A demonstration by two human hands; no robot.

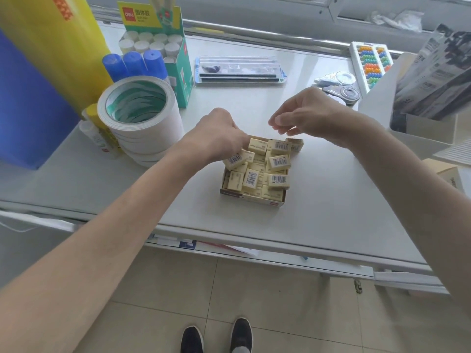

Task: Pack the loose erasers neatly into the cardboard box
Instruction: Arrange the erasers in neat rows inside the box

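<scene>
We see the left hand [219, 135] curled down over the far left corner of the cardboard box [251, 197]. Its fingers are bent and they touch an eraser [235, 159] with a barcode at that corner. The fingertips are hidden, so we cannot tell if the hand really grips it.

The right hand [304, 114] floats above the far side of the box. Its thumb and fingers are pinched close together. We see nothing between them, and it does not touch the box.

The box sits on the white table [331, 200], near the middle, a bit closer to the front edge. It is open on top and full of pale yellow erasers [257, 178]. Some lie flat in rows at the bottom. Others lie crooked on top, tilted this way and that, with barcodes facing up. One more eraser [295, 144] is at the far right corner; we cannot tell if it is in or out.

To the left stands a tall stack of white tape rolls [139, 118], just beside the left arm. Behind it are blue-capped glue bottles [133, 63] and a green box of glue sticks [158, 44]. Farther back lies a clear ruler set [238, 70]. On the right are a colorful bead abacus [372, 63] and correction tapes [336, 80]. Below, on the tiled floor [280, 301], we see two black shoes [216, 337].
</scene>
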